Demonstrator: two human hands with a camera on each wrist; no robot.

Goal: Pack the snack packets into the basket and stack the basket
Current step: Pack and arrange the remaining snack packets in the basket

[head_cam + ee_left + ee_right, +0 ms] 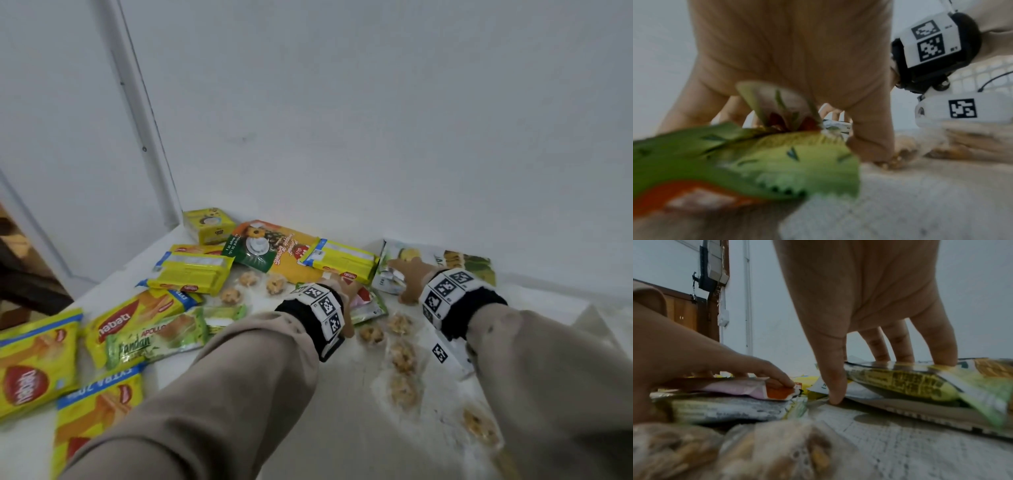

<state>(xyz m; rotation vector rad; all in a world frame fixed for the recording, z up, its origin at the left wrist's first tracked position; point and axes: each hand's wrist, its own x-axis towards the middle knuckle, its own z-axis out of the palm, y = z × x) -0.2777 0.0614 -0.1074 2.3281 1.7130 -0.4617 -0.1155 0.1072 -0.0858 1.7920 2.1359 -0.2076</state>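
Note:
Snack packets lie scattered on a white table [342,428]. My left hand [346,289] reaches over a small green packet [371,306] and grips it. In the left wrist view that green packet [777,159] bunches up under the palm. The right wrist view shows the left hand's fingers [777,378] on a pink and orange packet [748,387] stacked on another packet. My right hand [407,274] rests on a large green and white packet [455,263]. Its straight fingers [900,345] press on top of this packet [910,382], and the thumb [835,386] touches the table at its edge. No basket is plainly in view.
Yellow wafer packs [191,274] [342,260], an orange biscuit bag [274,253], a yellow box [209,224] and a Pandan packet [157,337] lie to the left and behind. Clear-wrapped cookies [400,356] trail between my arms. A white wall stands close behind.

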